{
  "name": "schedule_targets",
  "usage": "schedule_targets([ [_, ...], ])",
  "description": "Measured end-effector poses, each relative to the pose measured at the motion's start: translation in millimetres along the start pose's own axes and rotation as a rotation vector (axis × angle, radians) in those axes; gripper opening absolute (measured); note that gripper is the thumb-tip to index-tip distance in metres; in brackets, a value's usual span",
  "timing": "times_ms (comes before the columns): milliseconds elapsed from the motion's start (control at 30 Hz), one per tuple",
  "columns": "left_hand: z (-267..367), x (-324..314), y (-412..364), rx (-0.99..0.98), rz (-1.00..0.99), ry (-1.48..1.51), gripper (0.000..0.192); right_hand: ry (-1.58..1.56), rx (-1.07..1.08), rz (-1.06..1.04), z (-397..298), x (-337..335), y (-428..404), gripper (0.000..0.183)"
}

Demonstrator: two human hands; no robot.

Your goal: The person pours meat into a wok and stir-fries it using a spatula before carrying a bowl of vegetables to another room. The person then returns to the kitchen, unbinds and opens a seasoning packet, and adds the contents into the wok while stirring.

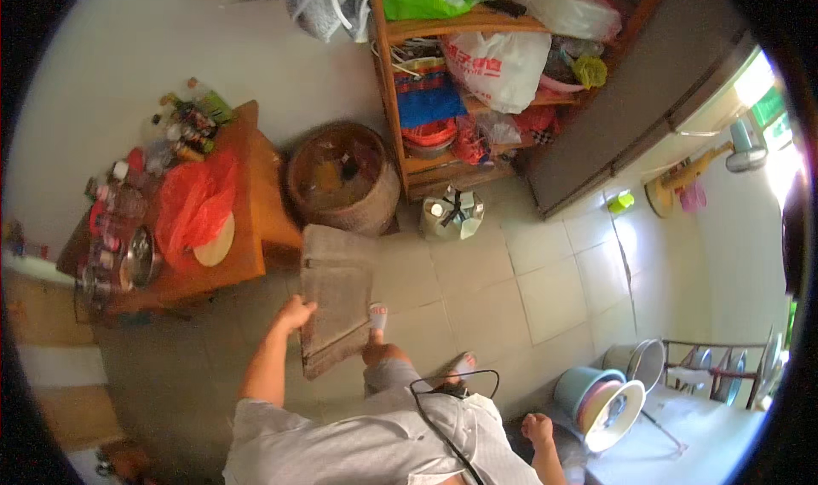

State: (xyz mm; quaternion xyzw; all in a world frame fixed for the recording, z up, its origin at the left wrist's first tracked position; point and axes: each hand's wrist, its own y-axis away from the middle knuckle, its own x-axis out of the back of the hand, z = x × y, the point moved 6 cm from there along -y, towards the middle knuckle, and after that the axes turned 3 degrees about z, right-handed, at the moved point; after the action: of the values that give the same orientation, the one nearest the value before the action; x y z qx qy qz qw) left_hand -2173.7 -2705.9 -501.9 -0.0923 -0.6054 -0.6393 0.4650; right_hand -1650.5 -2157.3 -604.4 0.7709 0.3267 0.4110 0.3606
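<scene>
My left hand (295, 313) grips the left edge of a worn rectangular wooden board (337, 293) that has a band across each end. The board hangs beside my left leg, above the tiled floor, and its far end overlaps the foot of a large round vat (345, 210). Dark contents and a yellowish patch show inside the open vat. My right hand (538, 427) is at my right side with its fingers curled, and I see nothing in it. Nearest to that hand is a group of nested plastic basins (591, 383).
An orange wooden table (255, 242) at left carries bottles, a red plastic bag (195, 210) and a metal bowl (139, 257). Bags fill the wooden shelves (390, 95). A tied plastic container (452, 213) stands on the floor tiles (476, 293). A yellow-green cup (620, 202) lies farther right.
</scene>
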Motion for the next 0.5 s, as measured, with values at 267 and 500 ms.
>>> schedule_targets([
  [267,-8.2,-22.0,99.6,0.025,0.107,1.206,0.042,0.06,0.065,-0.043,-66.9,89.1,-78.2,0.019],
  [500,95.5,-123.9,40.8,0.069,0.021,1.883,0.05,0.642,0.813,-0.081,-74.2,154.0,-213.9,0.013],
])
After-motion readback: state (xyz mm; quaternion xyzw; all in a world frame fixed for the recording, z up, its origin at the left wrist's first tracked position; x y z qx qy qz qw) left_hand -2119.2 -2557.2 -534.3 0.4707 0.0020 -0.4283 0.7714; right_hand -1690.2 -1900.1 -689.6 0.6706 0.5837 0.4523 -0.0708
